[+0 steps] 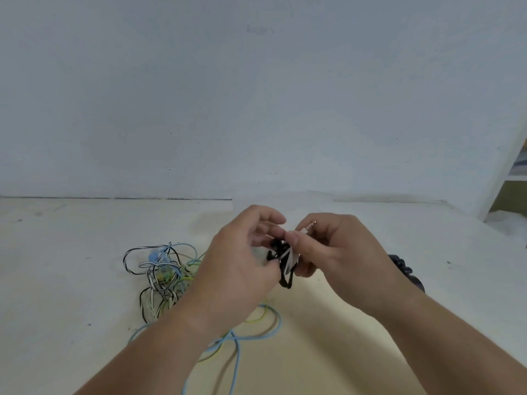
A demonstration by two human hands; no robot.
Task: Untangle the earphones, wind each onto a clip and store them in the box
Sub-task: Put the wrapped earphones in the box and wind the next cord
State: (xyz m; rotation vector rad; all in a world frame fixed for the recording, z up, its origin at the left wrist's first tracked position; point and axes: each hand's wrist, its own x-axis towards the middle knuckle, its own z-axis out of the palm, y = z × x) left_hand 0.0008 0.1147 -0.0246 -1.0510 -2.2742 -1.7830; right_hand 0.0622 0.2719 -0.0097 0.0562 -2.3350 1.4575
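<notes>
Above the table, my left hand [242,260] and my right hand [328,252] meet on a small bundle of black-and-white earphone cable [286,260] wound on a dark clip. My right thumb and fingers pinch the cable near its jack plug [309,225], which sticks up. My left fingers curl round the bundle's left side. A tangle of black-and-white, blue and yellow-green earphone cables [162,275] lies on the table to the left, with blue loops [236,346] trailing under my left forearm.
A dark object [406,273] lies on the table behind my right wrist, partly hidden. The pale table [71,266] meets a white wall at the back. A white shelf frame [504,172] stands at the far right.
</notes>
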